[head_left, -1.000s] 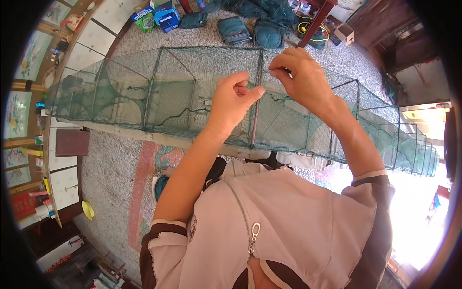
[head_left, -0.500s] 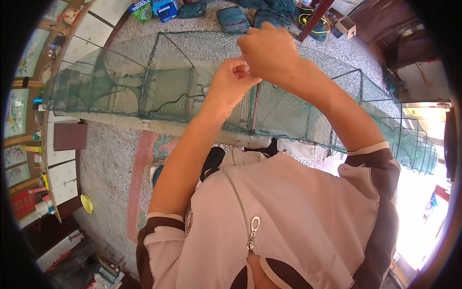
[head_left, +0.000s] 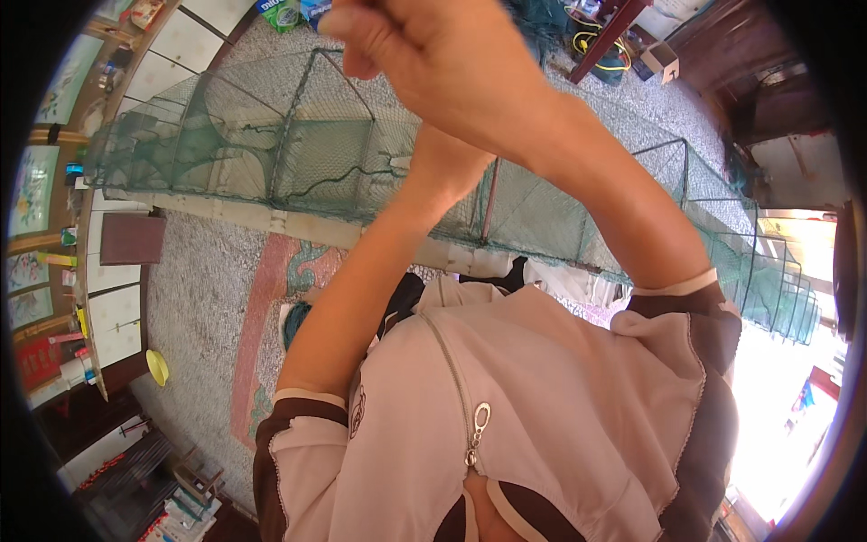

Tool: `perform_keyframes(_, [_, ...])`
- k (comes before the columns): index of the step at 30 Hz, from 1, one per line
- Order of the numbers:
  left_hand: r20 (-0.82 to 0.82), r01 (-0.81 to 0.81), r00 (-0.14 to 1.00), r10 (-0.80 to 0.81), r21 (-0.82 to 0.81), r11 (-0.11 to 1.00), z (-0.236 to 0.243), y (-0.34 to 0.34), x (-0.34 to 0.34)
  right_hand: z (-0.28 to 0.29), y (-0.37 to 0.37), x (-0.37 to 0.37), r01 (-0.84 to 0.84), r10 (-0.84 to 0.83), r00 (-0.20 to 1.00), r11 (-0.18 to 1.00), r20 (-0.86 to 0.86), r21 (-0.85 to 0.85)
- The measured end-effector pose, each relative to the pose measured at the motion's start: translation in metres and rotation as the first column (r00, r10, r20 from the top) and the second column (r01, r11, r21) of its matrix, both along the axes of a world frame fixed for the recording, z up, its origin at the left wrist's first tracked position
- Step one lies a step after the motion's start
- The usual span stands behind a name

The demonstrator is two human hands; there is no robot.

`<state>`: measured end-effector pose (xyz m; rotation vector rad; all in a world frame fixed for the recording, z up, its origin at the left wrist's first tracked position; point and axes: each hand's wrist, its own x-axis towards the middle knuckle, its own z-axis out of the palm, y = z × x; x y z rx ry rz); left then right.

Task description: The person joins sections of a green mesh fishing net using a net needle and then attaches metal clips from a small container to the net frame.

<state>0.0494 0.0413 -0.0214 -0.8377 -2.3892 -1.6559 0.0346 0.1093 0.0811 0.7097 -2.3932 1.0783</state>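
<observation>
The right hand (head_left: pixel 442 68) — cropped by the top edge — hides the fingers of the left hand (head_left: pixel 452 167).

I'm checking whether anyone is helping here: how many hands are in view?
2: the right hand, at the picture's top edge, and the left hand, just below it over the net, its fingers hidden. No others show.

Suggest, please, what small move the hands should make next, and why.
Perhaps shift the right hand aside: it crosses in front of the left hand, hiding those fingers, so whether they hold anything by the reddish frame bar of the green net cannot be seen.
</observation>
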Motion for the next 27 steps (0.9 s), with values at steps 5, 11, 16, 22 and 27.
perform_keyframes(5, [0.185,0.038,0.981,-0.053,0.083,0.996,-0.005,-0.002,0.001,0.018,0.022,0.002,-0.41,0.322,0.912,0.691,-0.254,-0.596])
perform_keyframes(11, [0.171,0.152,0.972,-0.162,0.072,0.986,0.002,0.005,0.003,0.032,0.055,-0.01,-0.219,0.131,0.61,0.976,-0.781,-0.008])
perform_keyframes(16, [0.08,0.044,0.995,-0.054,0.121,0.992,0.001,0.004,0.011,0.041,0.073,0.03,0.027,-0.03,0.896,1.0,-0.443,-0.014])
perform_keyframes(22, [0.001,-0.039,0.999,0.039,0.004,0.999,0.006,0.001,0.019,0.002,0.118,0.049,0.239,-0.231,0.971,0.911,-0.065,0.336])
perform_keyframes(27, [-0.011,-0.086,0.996,0.085,-0.053,0.995,0.009,-0.002,0.024,-0.022,0.119,0.061,0.255,-0.322,0.941,0.874,0.1,0.413])
